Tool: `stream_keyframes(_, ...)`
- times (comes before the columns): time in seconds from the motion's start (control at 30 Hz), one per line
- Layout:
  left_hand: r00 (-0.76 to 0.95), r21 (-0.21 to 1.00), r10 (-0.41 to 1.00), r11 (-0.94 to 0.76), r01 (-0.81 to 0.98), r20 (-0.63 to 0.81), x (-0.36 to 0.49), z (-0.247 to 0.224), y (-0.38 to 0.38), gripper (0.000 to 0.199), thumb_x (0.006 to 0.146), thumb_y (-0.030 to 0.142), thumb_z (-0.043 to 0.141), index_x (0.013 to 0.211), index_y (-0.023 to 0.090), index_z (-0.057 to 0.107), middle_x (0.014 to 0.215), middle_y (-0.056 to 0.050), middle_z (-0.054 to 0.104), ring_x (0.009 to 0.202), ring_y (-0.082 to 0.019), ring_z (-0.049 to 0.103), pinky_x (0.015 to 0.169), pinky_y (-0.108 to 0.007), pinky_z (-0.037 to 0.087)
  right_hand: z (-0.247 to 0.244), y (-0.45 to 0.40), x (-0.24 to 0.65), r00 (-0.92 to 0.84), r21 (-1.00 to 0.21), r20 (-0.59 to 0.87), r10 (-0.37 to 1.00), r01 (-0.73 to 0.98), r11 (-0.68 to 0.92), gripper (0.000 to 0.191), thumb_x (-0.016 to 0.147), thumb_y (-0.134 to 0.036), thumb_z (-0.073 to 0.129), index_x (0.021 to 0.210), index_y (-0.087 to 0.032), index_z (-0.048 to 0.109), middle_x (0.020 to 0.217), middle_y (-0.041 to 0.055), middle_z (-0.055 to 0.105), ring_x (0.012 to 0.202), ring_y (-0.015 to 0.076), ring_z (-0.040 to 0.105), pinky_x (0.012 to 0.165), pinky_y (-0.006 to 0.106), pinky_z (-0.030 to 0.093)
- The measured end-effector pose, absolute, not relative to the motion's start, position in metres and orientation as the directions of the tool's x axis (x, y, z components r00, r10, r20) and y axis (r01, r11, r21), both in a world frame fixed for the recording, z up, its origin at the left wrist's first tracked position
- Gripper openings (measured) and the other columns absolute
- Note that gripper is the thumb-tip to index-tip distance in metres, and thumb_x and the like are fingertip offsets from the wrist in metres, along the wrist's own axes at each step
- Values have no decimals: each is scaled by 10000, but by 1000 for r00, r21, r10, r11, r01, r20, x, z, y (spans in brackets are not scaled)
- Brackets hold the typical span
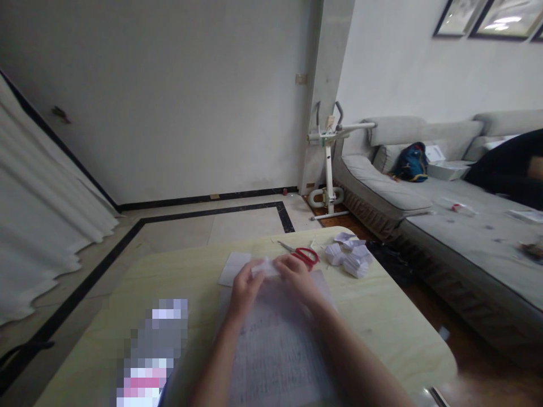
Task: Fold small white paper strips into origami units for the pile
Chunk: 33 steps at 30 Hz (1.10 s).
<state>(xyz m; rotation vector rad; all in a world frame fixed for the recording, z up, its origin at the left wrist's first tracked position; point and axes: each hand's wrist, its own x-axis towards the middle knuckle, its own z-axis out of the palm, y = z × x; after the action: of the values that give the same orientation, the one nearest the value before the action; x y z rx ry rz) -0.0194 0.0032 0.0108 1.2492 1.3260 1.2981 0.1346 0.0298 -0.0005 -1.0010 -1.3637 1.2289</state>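
Both hands meet over the table around a small piece of white paper. My left hand pinches its left side, and my right hand grips the right side. Beneath the forearms lies a large sheet with rows of writing, blurred. A blank white sheet rests just left of my left hand. Close behind my right hand is a pair of scissors with red handles, partly covered by that hand. Several folded white paper pieces sit in a cluster at the right.
The pale wooden table has a rounded right corner. A pixelated patch covers something at its left. To the right stands a grey sofa bearing a backpack and a person in dark clothes. White exercise equipment stands beyond.
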Motion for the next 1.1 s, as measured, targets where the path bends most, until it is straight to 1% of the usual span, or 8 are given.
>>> stream_keyframes(0.13,-111,993,991,-60,97,71,-21,5,6,409,718,344,628,1069,133,618,754,-42,683,633,-161,630,590,-245,494,3,28,135,-191,-994,113,975,-12,113,238,804,-400,561,855,-186,651,742,18,609,639,130,534,581,236,418)
stream_keyframes(0.23,-114,993,989,-84,85,93,-22,2,8,382,736,354,615,1051,138,621,803,-51,691,649,-159,638,591,-243,498,5,27,136,-232,-986,162,959,5,168,249,775,-345,611,960,-187,663,875,45,657,768,163,588,680,271,455)
stream_keyframes(0.3,-113,991,987,-104,88,113,-22,2,8,359,742,356,611,1032,145,630,826,-54,694,658,-158,640,599,-244,501,4,27,135,-232,-976,199,952,38,213,257,759,-298,628,986,-185,666,895,51,667,788,170,599,707,285,461)
stream_keyframes(0.43,-102,990,990,-90,105,101,-23,4,7,347,743,356,616,1018,147,637,802,-49,694,662,-161,645,612,-250,505,3,28,135,-220,-965,209,953,112,238,217,758,-243,621,954,-174,682,854,54,682,745,164,607,694,288,465)
stream_keyframes(0.63,-97,997,993,-57,54,62,-23,4,7,389,699,344,659,1030,142,624,851,-54,703,692,-174,669,643,-267,520,4,29,138,-210,-969,217,953,69,235,241,754,-290,632,962,-177,679,891,57,688,789,178,620,720,301,473)
stream_keyframes(0.73,-105,998,993,-47,37,51,-23,3,8,398,692,337,669,1034,141,611,852,-57,707,715,-180,678,661,-271,525,4,30,138,-199,-976,194,961,62,210,234,750,-304,635,941,-177,679,841,45,684,732,164,611,665,281,466)
stream_keyframes(0.97,-133,999,991,-5,54,12,-23,1,11,339,704,330,656,966,116,639,748,-66,719,709,-200,686,678,-289,525,2,31,136,-147,-982,145,979,97,160,214,758,-344,624,845,-158,686,734,29,657,634,140,567,569,244,422)
stream_keyframes(1.1,-150,990,986,-49,130,69,-25,-3,13,320,707,363,653,917,123,682,871,-96,721,800,-214,672,720,-303,517,2,33,136,-116,-968,205,972,124,219,181,772,-321,607,799,-157,677,752,35,658,692,151,577,638,259,432)
